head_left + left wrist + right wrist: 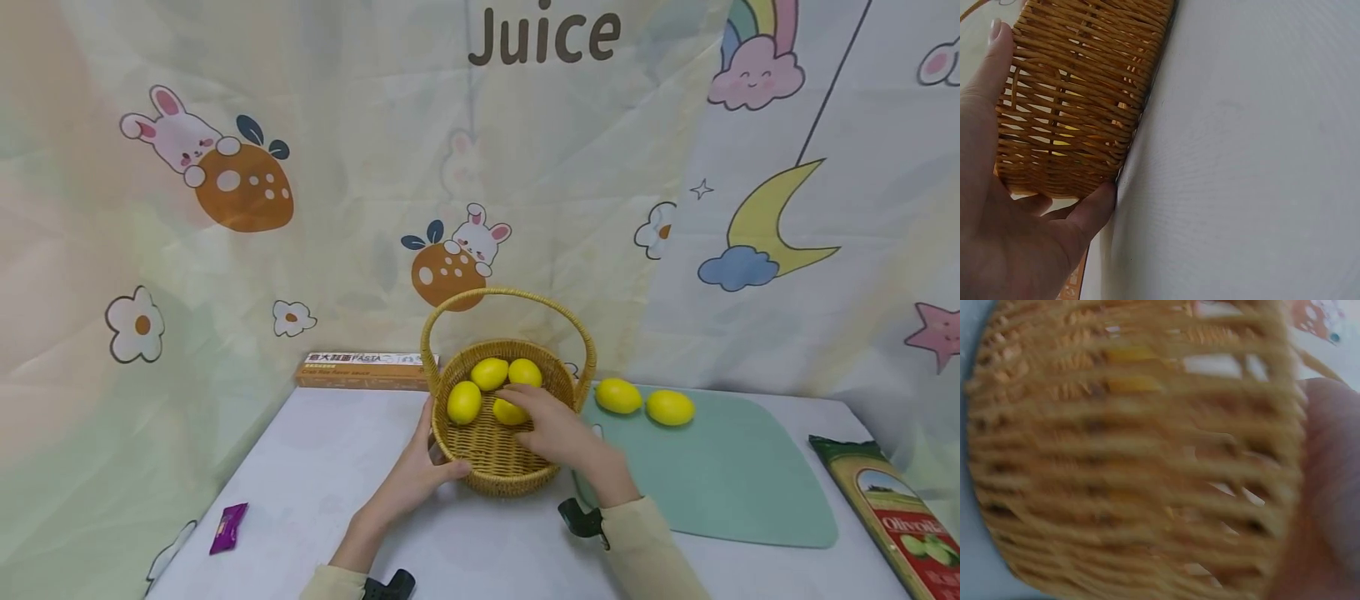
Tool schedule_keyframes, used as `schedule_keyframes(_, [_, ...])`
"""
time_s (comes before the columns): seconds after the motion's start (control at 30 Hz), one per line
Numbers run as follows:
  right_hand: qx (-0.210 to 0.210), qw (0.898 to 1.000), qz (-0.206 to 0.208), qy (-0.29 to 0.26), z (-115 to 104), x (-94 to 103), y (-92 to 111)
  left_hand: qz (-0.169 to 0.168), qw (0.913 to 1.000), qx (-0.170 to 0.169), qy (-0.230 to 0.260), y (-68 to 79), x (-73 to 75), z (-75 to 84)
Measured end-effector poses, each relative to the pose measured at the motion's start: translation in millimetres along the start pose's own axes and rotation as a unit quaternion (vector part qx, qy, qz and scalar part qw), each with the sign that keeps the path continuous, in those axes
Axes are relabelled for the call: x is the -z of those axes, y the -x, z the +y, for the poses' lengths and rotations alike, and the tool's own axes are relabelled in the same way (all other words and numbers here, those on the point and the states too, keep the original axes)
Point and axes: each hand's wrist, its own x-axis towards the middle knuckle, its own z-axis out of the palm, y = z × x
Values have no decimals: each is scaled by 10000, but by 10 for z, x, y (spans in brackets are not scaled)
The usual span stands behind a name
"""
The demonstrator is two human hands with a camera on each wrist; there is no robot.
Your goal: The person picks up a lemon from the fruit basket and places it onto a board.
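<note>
A wicker basket (501, 479) with a tall arched handle stands on the table in the head view. My left hand (411, 477) grips its left side, thumb at the rim; the left wrist view shows the fingers against the woven wall (1079, 94). Reaching inside over the right rim, my right hand (561, 432) holds a yellow lemon (507, 413) between fingers and thumb, partly covering it. Three more lemons lie in the basket: one at left (464, 403), two at the back (489, 374). The right wrist view is blurred; basket weave hides the fingers there.
Two lemons (670, 407) lie at the back of a pale green cutting board (750, 492) on the right. A pasta box (367, 375) stands behind left, a purple wrapped packet (228, 528) lies front left, and an Olivoila bag (900, 525) is far right.
</note>
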Motion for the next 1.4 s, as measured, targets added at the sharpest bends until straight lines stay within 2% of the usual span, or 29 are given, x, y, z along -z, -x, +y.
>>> schedule_keyframes(0.13, [64,9987,138,481,-18,-93,-41,26,10000,-39,-7,-10,-9,-2])
schedule_keyframes(0.33, [-145,9948,125,997,-36,-142,-27,20,10000,-24,-7,-20,-6,-17])
schedule_keyframes(0.67, [-227,9941,200,1044,-56,-159,-22,45,10000,31,-52,-18,-4,-26])
schedule_keyframes(1.07, [-492,9933,-174,1030,-153,-128,78,27,10000,-36,17,1,-5,-50])
schedule_keyframes(1.4, [-257,9928,165,1156,-192,2,132,20,9999,-42,91,0,-1,-21])
